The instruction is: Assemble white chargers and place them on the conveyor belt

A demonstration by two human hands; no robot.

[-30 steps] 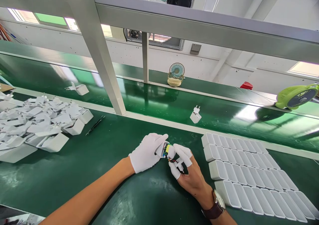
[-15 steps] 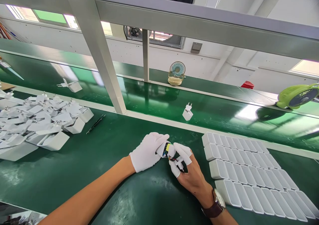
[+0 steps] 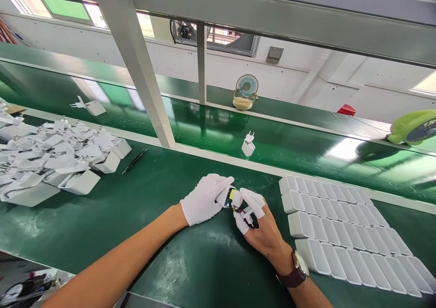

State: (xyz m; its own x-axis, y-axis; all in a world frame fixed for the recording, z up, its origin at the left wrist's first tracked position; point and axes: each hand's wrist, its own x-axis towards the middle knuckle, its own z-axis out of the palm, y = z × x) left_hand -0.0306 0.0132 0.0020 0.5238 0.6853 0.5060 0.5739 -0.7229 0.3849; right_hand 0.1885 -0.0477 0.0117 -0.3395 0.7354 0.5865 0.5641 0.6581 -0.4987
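In my gloved left hand (image 3: 203, 200), closed at the fingertips, is a white charger housing (image 3: 223, 196). A small circuit board (image 3: 229, 199) with a yellow-wrapped part stands partly out of the housing's open end, facing my right hand. My right hand (image 3: 260, 221) wears white fabric on the thumb and fingers and is closed around a white plug piece (image 3: 248, 215). Short thin wires run between the board and the plug piece. Something dark lies within the right hand; I cannot make out what it is.
Several rows of white open cases (image 3: 344, 235) stand on the right. Heaped at left are white housings with plug parts (image 3: 68, 153), beside black tweezers (image 3: 134, 161). One plug adapter (image 3: 249, 144) sits on the green strip beyond the ledge. A slanted metal post (image 3: 136, 62) rises from the ledge.
The camera view has tilted down and shifted slightly. Both hands stay together at the housing and board, with the right fingers slightly shifted on the plug piece.
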